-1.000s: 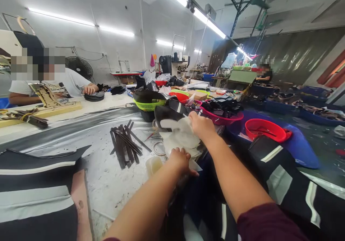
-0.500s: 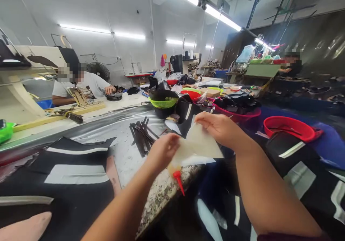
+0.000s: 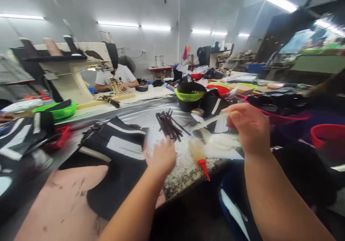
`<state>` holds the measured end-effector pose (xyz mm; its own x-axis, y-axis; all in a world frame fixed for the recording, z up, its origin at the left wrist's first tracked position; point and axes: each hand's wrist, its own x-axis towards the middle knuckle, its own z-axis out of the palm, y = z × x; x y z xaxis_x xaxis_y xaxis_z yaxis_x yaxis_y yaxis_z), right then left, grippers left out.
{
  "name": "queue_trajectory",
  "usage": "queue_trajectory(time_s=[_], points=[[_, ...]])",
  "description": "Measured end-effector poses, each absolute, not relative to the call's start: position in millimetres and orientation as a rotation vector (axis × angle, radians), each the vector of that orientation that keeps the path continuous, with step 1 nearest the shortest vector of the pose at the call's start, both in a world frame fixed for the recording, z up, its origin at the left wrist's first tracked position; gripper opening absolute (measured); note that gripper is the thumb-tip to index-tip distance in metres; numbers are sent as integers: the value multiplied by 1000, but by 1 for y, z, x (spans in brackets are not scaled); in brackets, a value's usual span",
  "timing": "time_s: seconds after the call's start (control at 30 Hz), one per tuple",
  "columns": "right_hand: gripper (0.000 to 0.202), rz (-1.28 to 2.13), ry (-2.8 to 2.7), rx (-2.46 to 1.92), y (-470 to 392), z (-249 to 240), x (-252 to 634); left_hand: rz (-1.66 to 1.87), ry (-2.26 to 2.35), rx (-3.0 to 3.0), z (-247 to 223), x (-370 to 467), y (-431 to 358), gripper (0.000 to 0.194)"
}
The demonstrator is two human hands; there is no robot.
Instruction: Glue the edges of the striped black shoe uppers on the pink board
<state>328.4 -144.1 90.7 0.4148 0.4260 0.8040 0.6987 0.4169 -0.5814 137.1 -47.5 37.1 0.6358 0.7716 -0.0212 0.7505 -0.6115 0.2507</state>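
My right hand [image 3: 249, 128] is closed, pinching a thin pale sheet [image 3: 211, 120] that appears almost edge-on. Below it, several white rounded pieces [image 3: 225, 140] lie near the table's edge. My left hand [image 3: 161, 154] is smeared by motion, beside the right edge of a black cut piece [image 3: 121, 178] with white strips on it; whether its fingers touch anything is hidden. Between my hands lies a squeeze bottle [image 3: 198, 149] of yellowish liquid, its red nozzle pointing toward me. Beyond my left hand rests a pile of dark narrow strips [image 3: 168, 124].
A pink board [image 3: 61, 198] lies under the black piece. Farther back stand a lime-green basket [image 3: 190, 96], a red basin [image 3: 327, 135] and a green tray [image 3: 58, 111]. A co-worker [image 3: 118, 77] sits behind a sewing machine [image 3: 70, 72] at left.
The view has swung left. My left hand has let go of the pale sheet and moved left to the black piece. My right hand keeps the sheet, now turned nearly edge-on.
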Motion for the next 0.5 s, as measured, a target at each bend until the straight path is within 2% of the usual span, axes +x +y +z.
queue_trajectory(time_s=[0.07, 0.13, 0.2, 0.27, 0.37, 0.5], points=[[15, -189, -1185, -1244, -138, 83, 310, 44, 1090, 2704, 54, 113, -70, 47], [22, -57, -1165, -1267, -132, 74, 292, -128, 1066, 2832, 62, 75, -82, 38], [39, 183, -1128, -1209, -126, 62, 271, -184, 1328, 2854, 52, 28, -84, 31], [45, 416, -1016, -1105, -120, 43, 242, -219, 1406, 2824, 26, -17, -86, 31], [36, 818, -839, -1054, -115, 8, 186, 19, 1339, 2811, -21, -65, -96, 37], [36, 1344, -999, -1143, -119, -37, 121, 221, 1390, 2622, -47, -94, -112, 28]])
